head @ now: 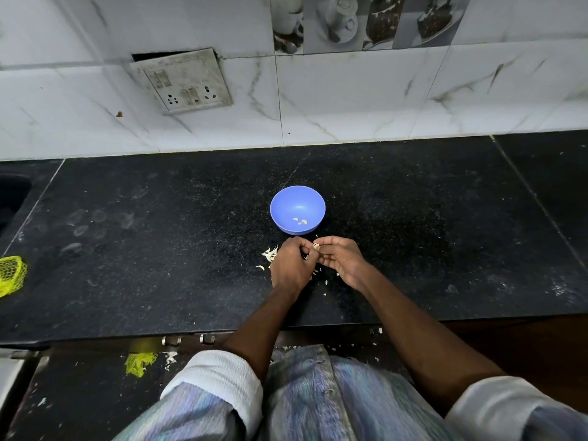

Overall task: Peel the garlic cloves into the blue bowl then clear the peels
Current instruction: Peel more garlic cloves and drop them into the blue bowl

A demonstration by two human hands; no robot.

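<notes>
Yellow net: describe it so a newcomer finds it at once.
Start at the black counter and follow it to its far left edge, well away from the blue bowl. The yellow net lies there, half cut off by the frame, the only bright mesh on the counter.

Black speckled countertop runs under a white marble-look tiled wall, with a grimy switch-and-socket plate hanging tilted off it. Yellow mesh bag sits at the counter's left edge, and another yellow mesh scrap lies on the floor below. Sink corner at far left.
</notes>
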